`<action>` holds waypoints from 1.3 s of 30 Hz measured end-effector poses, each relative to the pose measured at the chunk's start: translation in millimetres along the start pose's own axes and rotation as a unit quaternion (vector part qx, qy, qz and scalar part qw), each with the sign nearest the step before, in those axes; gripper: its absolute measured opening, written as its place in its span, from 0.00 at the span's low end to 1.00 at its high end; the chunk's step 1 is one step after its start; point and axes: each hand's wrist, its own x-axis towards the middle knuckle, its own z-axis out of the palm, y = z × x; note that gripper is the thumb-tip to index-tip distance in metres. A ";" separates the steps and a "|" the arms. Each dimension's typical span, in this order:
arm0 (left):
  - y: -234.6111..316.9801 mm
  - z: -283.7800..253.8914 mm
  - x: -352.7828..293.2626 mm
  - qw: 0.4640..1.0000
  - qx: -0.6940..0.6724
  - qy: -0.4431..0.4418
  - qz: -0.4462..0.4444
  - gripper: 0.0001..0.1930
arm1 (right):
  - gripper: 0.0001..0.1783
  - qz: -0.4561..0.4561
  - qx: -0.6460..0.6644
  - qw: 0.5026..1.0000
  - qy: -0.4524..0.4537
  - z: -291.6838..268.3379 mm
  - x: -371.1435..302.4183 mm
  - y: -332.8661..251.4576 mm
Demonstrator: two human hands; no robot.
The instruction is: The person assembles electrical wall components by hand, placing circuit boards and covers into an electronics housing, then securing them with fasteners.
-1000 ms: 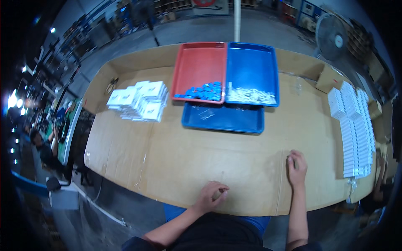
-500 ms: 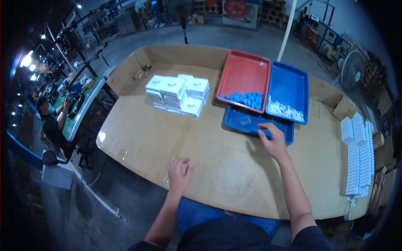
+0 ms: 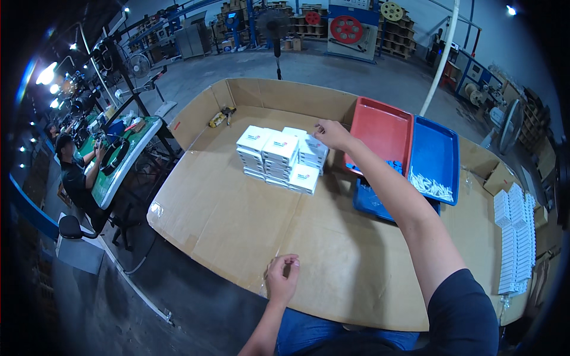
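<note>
Several stacks of small white boxes stand on the cardboard-covered table, left of the trays. My right hand reaches over to the rear right stack. Its fingers are bent and apart at the top box's edge; I cannot tell whether they touch it. No held thing shows in it. My left hand hovers over the near table edge, fingers curved, a gap between thumb and fingers, nothing in it.
A red tray with blue pieces and a blue tray with white plugs rest partly over a lower blue tray. White boxes line the right side. A yellow tool lies far left.
My right hand has moved from above the lower blue tray, forward and left, to the white boxes. The view has shifted; my left hand stays near the front edge.
</note>
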 end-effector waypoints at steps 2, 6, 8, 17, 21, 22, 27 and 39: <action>3.1 -0.4 0.7 1.000 0.003 -0.006 0.009 0.09 | 0.27 0.037 -0.029 0.998 -0.028 9.4 29.1 5.2; 10.8 2.4 3.9 0.999 0.009 -0.017 0.034 0.08 | 0.30 0.041 -0.068 0.996 -0.048 27.9 68.1 25.7; 8.3 -3.9 4.0 0.999 0.019 -0.020 0.041 0.08 | 0.35 0.048 -0.045 0.980 -0.187 35.7 73.9 1.7; 11.2 -6.0 7.2 0.996 0.045 -0.051 0.062 0.09 | 0.37 0.078 -0.031 0.973 -0.213 29.6 88.3 4.6; 11.4 -3.7 7.0 0.995 0.044 -0.061 0.066 0.09 | 0.28 0.101 0.178 0.965 -0.166 15.6 78.9 4.7; 13.1 -2.4 8.3 0.995 0.049 -0.062 0.068 0.09 | 0.24 0.088 0.279 0.951 -0.099 9.7 75.5 4.6; 13.4 -4.7 7.1 0.995 0.051 -0.057 0.066 0.09 | 0.19 0.042 0.484 0.872 0.055 -28.8 -2.9 -42.9; 40.1 23.5 18.1 0.982 -0.142 -0.089 -0.086 0.18 | 0.32 0.093 0.665 0.736 0.091 -55.9 -311.7 -54.0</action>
